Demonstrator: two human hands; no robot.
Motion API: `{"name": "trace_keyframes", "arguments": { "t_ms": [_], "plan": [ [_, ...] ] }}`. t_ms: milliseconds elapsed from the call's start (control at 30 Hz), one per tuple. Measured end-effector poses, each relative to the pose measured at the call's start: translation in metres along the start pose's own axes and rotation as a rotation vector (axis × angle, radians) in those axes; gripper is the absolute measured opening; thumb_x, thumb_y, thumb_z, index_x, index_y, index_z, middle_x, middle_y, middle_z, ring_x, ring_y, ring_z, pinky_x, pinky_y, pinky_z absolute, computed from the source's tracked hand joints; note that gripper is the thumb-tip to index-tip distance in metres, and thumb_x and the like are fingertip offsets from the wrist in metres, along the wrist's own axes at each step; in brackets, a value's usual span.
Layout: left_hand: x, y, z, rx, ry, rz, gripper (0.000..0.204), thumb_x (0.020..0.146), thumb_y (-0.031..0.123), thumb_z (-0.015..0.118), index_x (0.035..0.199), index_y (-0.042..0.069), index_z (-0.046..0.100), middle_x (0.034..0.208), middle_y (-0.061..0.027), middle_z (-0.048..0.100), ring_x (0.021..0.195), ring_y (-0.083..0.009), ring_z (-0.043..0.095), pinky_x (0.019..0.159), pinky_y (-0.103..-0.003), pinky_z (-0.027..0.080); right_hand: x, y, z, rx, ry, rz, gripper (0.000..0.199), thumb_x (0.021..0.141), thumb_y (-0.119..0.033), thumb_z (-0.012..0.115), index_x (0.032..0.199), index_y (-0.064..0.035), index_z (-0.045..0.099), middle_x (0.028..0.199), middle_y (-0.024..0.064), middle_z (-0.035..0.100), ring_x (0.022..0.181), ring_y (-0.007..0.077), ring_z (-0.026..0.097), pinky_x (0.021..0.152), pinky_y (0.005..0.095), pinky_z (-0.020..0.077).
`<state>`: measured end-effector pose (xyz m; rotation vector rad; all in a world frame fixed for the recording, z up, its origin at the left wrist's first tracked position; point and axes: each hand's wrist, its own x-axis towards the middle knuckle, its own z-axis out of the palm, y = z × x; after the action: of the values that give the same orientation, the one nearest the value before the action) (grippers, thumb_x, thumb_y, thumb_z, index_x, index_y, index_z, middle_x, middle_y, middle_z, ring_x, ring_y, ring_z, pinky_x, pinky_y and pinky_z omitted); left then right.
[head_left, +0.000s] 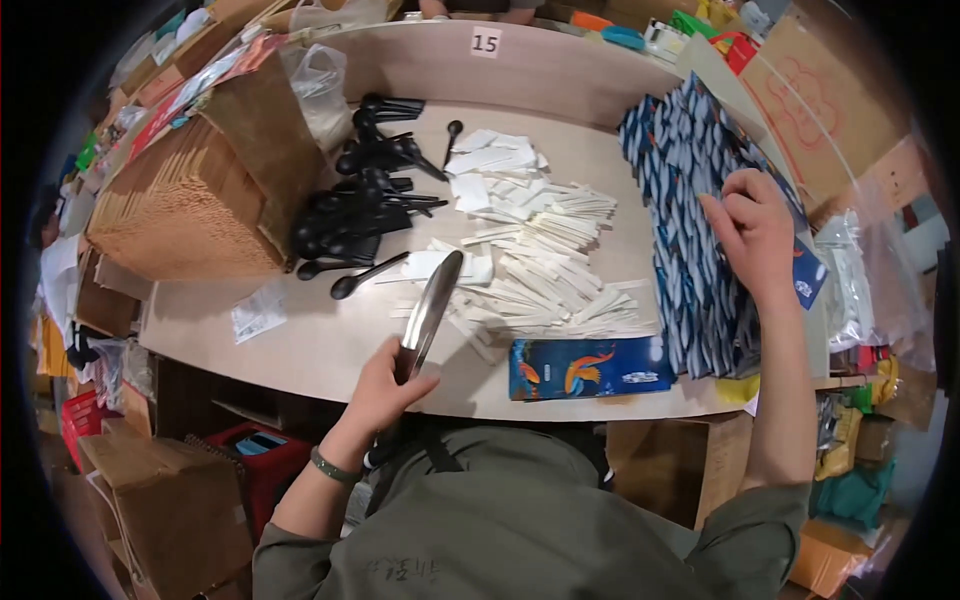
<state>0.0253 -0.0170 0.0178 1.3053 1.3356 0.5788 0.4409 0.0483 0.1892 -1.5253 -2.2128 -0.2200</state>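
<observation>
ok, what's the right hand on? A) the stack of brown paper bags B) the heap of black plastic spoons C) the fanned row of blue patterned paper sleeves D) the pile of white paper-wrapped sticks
C: the right hand rests fingers-down on the fanned row of blue patterned paper sleeves at the table's right side, while the left hand grips a long shiny metal tool.

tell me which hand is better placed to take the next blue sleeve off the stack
Right, most likely: the right hand already rests on the stack of blue sleeves, while the left hand is occupied gripping metal tongs.
</observation>
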Motion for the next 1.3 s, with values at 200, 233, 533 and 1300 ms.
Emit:
{"name": "trace_keyframes", "arguments": {
  "t_ms": [200, 233, 533, 1300],
  "plan": [
    [-0.002, -0.011, 0.063, -0.257, -0.531, 0.077, 0.052, 0.078, 0.006, 0.07, 0.127, 0.001, 0.052, 0.132, -0.0158, 0.053, 0.125, -0.0246, 0.051, 0.106, -0.035, 0.041, -0.101, -0.039, 0.117, 0.323, -0.392, -0.279, 0.04, 0.064, -0.026, 0.089, 0.091, -0.0059, 0.067, 0.128, 0.0218, 0.059, 0.118, 0.0379, 0.057, 0.102, 0.0458, 0.0453],
    [0.0, -0.004, 0.074, -0.185, -0.536, 0.205, 0.054, 0.076, 0.009, 0.071, 0.126, 0.001, 0.053, 0.128, -0.0161, 0.055, 0.12, -0.024, 0.053, 0.103, -0.034, 0.042, -0.108, -0.067, 0.126, 0.423, -0.478, -0.229, 0.038, 0.069, -0.031, 0.086, 0.089, -0.0058, 0.065, 0.127, 0.0222, 0.058, 0.117, 0.0394, 0.057, 0.099, 0.0462, 0.0462],
    [0.008, -0.002, 0.055, 0.273, -0.256, 0.012, 0.053, 0.075, 0.011, 0.072, 0.124, 0.001, 0.053, 0.105, -0.0129, 0.063, 0.099, -0.0262, 0.064, 0.087, -0.036, 0.051, -0.122, -0.119, 0.161, 0.301, -0.25, 0.033, 0.04, 0.082, -0.043, 0.074, 0.079, -0.0056, 0.06, 0.097, 0.0152, 0.064, 0.091, 0.0349, 0.061, 0.076, 0.0447, 0.0501],
    [-0.015, -0.019, 0.03, 0.653, 0.112, 0.295, 0.073, 0.071, 0.026, 0.084, 0.134, 0.005, 0.052, 0.105, -0.0158, 0.061, 0.096, -0.0353, 0.062, 0.081, -0.042, 0.052, -0.123, -0.144, 0.201, 0.377, -0.485, 0.379, 0.023, 0.089, -0.026, 0.063, 0.091, -0.0033, 0.062, 0.08, 0.0185, 0.067, 0.081, 0.0397, 0.066, 0.07, 0.0514, 0.0524]
  ]
}}
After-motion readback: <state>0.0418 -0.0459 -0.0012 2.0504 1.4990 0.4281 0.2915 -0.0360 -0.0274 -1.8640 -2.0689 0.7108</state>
